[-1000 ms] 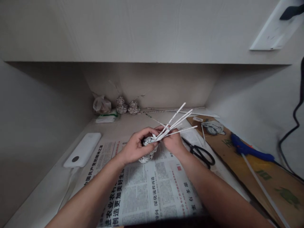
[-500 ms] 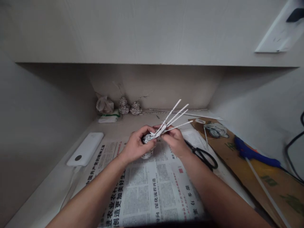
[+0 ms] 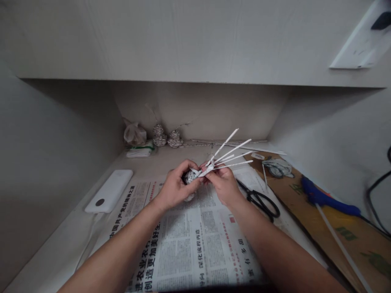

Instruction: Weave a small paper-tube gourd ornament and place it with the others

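Note:
My left hand [image 3: 179, 185] is wrapped round a small woven newspaper gourd [image 3: 190, 176], mostly hidden by the fingers. From its top, several thin rolled paper strips [image 3: 230, 148] fan out up and to the right. My right hand [image 3: 224, 183] pinches the base of these strips between thumb and fingers, close beside the left fingertips. Both hands are above a newspaper sheet [image 3: 186, 244] spread on the tabletop. Black-handled scissors [image 3: 262, 201] lie just right of my right wrist, partly covered by it.
Two finished-looking woven gourds [image 3: 175, 139] stand at the back beside a plastic bag [image 3: 134, 133]. A white power bank [image 3: 110, 191] with a cable lies left. On the right, cardboard [image 3: 330, 240] carries a blue glue gun [image 3: 330, 199]. A shelf panel [image 3: 201, 44] overhangs the back.
The paper strips have swung down to the right and spread wider. My right hand has shifted slightly at their base, while my left keeps its hold on the gourd.

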`<action>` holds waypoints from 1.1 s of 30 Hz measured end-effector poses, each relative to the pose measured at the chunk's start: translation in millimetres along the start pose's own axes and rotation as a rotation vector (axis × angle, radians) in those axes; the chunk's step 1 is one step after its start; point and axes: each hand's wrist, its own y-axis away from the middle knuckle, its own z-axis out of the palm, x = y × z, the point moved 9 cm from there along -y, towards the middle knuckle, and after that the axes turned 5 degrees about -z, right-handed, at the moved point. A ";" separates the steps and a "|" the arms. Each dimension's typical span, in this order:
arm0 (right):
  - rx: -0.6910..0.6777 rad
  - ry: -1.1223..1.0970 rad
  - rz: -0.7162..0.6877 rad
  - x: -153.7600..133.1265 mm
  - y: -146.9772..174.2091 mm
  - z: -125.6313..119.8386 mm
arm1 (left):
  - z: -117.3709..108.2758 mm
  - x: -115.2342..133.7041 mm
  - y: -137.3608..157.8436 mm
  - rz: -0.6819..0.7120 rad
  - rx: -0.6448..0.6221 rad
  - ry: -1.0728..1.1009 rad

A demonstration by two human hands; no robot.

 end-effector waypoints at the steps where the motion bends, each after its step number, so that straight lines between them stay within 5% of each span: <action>1: 0.011 -0.013 0.006 0.7 0.1 -0.4 | 0.3 -2.2 -0.2 -0.012 -0.003 0.023; 12: 0.043 0.001 0.051 1.6 -0.5 -5.2 | 11.2 -24.5 -3.1 -0.178 -0.082 0.413; 25: 0.076 -0.070 -0.096 -46.3 -7.5 -20.7 | 35.6 -44.2 5.9 -0.464 -0.261 0.690; 33: -0.176 0.081 0.126 -0.7 -2.7 1.7 | 32.6 -50.2 4.4 -0.528 -0.191 0.798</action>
